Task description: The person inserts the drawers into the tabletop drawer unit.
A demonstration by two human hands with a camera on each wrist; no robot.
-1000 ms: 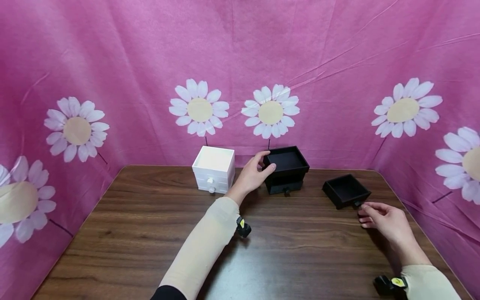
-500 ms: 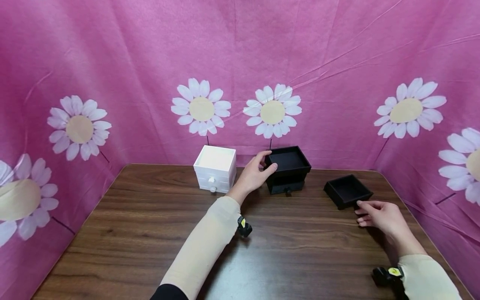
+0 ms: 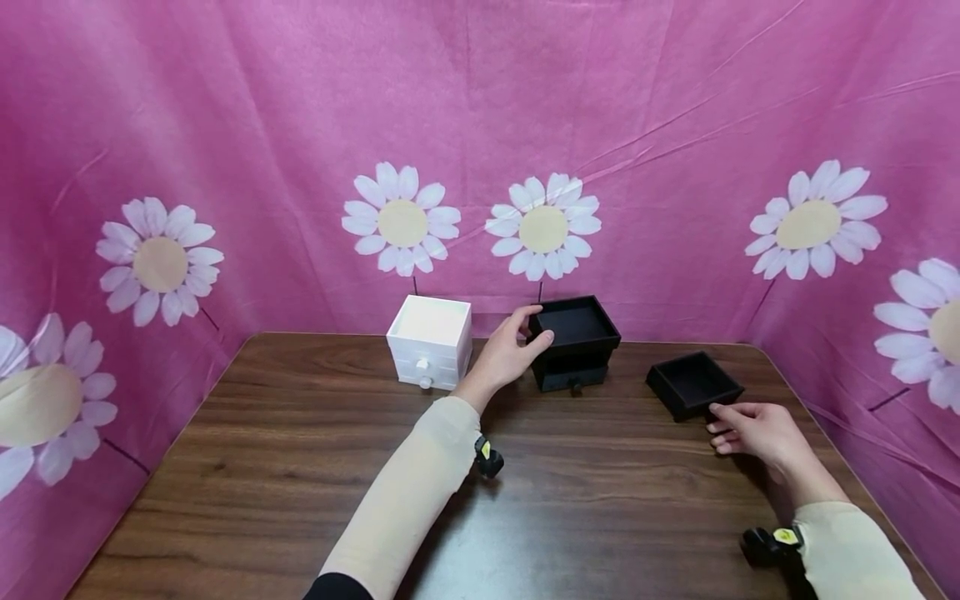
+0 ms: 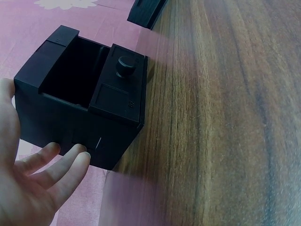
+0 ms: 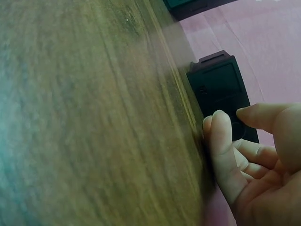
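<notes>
A black mini drawer box [image 3: 573,354] with a tray top stands at the table's back. Its upper slot [image 4: 77,70] gapes, and a drawer with a round knob [image 4: 125,66] fills the lower one. My left hand [image 3: 504,350] holds the box at its left side, thumb at the front corner, other fingertips against the side wall [image 4: 80,136]. To the right lies a loose black drawer [image 3: 693,383], its inside facing up and nothing seen in it. My right hand [image 3: 761,433] pinches at that drawer's front knob [image 5: 239,131] with thumb and index finger; the other fingers are bent below.
Left of the black box stands a white drawer box [image 3: 430,340] with two knobs on its front. A pink cloth [image 3: 465,108] with printed daisies hangs close behind and beside the wooden table [image 3: 600,500].
My right hand has shifted slightly left, its fingertips now over the loose drawer's knob. My left hand and both boxes stay put.
</notes>
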